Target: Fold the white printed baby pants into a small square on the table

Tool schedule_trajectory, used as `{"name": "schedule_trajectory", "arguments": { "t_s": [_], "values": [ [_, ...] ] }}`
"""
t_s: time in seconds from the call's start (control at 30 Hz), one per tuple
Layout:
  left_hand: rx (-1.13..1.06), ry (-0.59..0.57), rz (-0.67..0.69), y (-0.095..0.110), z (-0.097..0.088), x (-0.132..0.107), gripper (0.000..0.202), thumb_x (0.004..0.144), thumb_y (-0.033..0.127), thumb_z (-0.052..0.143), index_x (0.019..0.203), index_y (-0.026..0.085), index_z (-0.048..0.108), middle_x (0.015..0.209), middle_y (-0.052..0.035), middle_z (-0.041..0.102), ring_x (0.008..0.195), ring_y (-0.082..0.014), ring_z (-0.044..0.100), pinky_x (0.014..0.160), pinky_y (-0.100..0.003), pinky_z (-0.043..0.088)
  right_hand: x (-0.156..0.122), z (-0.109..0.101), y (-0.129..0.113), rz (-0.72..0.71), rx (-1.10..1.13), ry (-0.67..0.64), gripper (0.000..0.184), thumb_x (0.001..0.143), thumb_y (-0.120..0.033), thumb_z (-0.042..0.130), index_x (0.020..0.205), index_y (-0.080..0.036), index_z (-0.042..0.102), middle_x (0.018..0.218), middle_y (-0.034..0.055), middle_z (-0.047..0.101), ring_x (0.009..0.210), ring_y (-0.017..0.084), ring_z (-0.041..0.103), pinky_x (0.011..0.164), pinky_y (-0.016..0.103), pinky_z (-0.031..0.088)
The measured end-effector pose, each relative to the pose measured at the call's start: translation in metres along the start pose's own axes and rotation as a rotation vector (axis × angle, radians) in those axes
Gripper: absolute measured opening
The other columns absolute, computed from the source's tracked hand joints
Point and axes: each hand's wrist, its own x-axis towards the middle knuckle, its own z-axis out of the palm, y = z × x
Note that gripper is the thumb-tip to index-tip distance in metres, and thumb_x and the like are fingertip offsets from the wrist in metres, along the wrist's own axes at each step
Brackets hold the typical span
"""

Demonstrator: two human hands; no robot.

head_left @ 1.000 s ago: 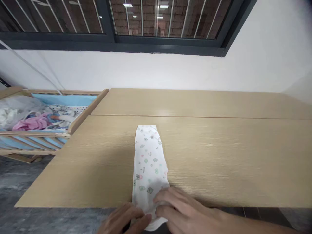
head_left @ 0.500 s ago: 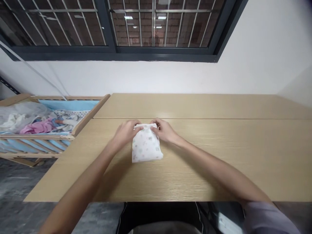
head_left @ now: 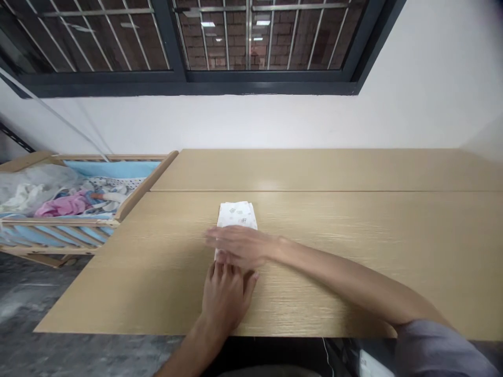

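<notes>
A small folded white cloth [head_left: 237,214] with tiny printed figures lies on the light wooden table [head_left: 353,251]. My right hand [head_left: 239,244] lies flat across the cloth's near half, fingers stretched out toward the left. My left hand [head_left: 227,293] rests palm down just in front of it, its fingertips tucked under my right hand at the cloth's near edge. Only the far part of the cloth shows; the rest is covered by my hands.
A wooden crib [head_left: 133,188] with blue lining stands against the table's left end, filled with a pile of clothes [head_left: 63,201], some pink, some white. A white wall and a barred window [head_left: 188,36] rise behind the table. Grey floor lies at the lower left.
The long strip of cloth was folded in half away from me. Both hands then drew back from its far edge and now lie flat on its near part.
</notes>
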Motion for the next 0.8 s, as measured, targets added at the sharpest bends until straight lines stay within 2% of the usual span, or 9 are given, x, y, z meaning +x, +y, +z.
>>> {"name": "schedule_trajectory", "arguments": {
  "t_s": [0.07, 0.2, 0.33, 0.43, 0.57, 0.67, 0.8],
  "values": [
    [0.018, 0.005, -0.021, 0.004, 0.009, -0.003, 0.05, 0.099, 0.047, 0.046, 0.109, 0.006, 0.072, 0.109, -0.0258, 0.074, 0.111, -0.0412, 0.068, 0.09, -0.052, 0.057, 0.003, 0.014, 0.001, -0.035, 0.033, -0.079, 0.057, 0.109, -0.042, 0.031, 0.157, -0.013, 0.034, 0.164, 0.0118, 0.033, 0.154, 0.021, 0.023, 0.126, 0.038, 0.022],
    [0.039, 0.072, -0.078, 0.006, 0.018, -0.003, 0.054, 0.099, 0.045, 0.046, 0.123, 0.0, 0.066, 0.129, -0.0288, 0.066, 0.123, -0.0397, 0.062, 0.094, -0.048, 0.057, 0.005, 0.031, 0.034, 0.05, 0.013, -0.146, 0.063, 0.107, -0.05, 0.031, 0.16, -0.017, 0.028, 0.166, 0.0106, 0.027, 0.155, 0.023, 0.02, 0.127, 0.043, 0.016],
    [0.066, 0.134, -0.06, 0.003, 0.021, -0.006, 0.052, 0.1, 0.043, 0.046, 0.127, 0.002, 0.064, 0.135, -0.0272, 0.063, 0.124, -0.0373, 0.063, 0.094, -0.046, 0.058, 0.014, 0.026, 0.08, 0.142, -0.048, -0.115, 0.07, 0.104, -0.058, 0.033, 0.161, -0.019, 0.024, 0.167, 0.0094, 0.021, 0.156, 0.027, 0.016, 0.127, 0.049, 0.01],
    [0.057, 0.146, -0.058, 0.001, 0.023, -0.008, 0.049, 0.101, 0.041, 0.046, 0.128, 0.004, 0.063, 0.136, -0.0253, 0.063, 0.126, -0.0359, 0.062, 0.095, -0.045, 0.057, 0.024, 0.019, 0.112, 0.183, -0.094, -0.087, 0.069, 0.104, -0.057, 0.03, 0.162, -0.021, 0.022, 0.168, 0.0067, 0.016, 0.157, 0.025, 0.012, 0.128, 0.047, 0.008],
    [-0.001, 0.125, -0.061, 0.002, 0.024, -0.009, 0.049, 0.1, 0.041, 0.048, 0.13, 0.004, 0.062, 0.139, -0.0272, 0.06, 0.129, -0.038, 0.06, 0.095, -0.048, 0.057, 0.031, 0.015, 0.141, 0.255, -0.09, -0.033, 0.066, 0.105, -0.052, 0.028, 0.161, -0.016, 0.025, 0.168, 0.0088, 0.017, 0.156, 0.023, 0.013, 0.128, 0.046, 0.01],
    [-0.045, 0.082, -0.06, 0.0, 0.022, -0.007, 0.05, 0.1, 0.042, 0.049, 0.131, 0.005, 0.061, 0.14, -0.028, 0.058, 0.13, -0.0399, 0.058, 0.095, -0.052, 0.057, 0.031, 0.014, 0.145, 0.292, -0.092, 0.0, 0.065, 0.106, -0.051, 0.026, 0.16, -0.016, 0.026, 0.168, 0.0094, 0.018, 0.156, 0.022, 0.013, 0.128, 0.044, 0.01],
    [-0.133, -0.001, -0.013, -0.024, 0.009, 0.001, 0.035, 0.1, 0.035, 0.049, 0.122, 0.016, 0.068, 0.132, -0.018, 0.068, 0.122, -0.0346, 0.065, 0.094, -0.051, 0.058, 0.02, 0.003, 0.121, 0.351, -0.109, 0.122, 0.066, 0.106, -0.051, 0.025, 0.161, -0.014, 0.023, 0.169, 0.0138, 0.015, 0.157, 0.026, 0.012, 0.126, 0.051, 0.013]
  ]
}}
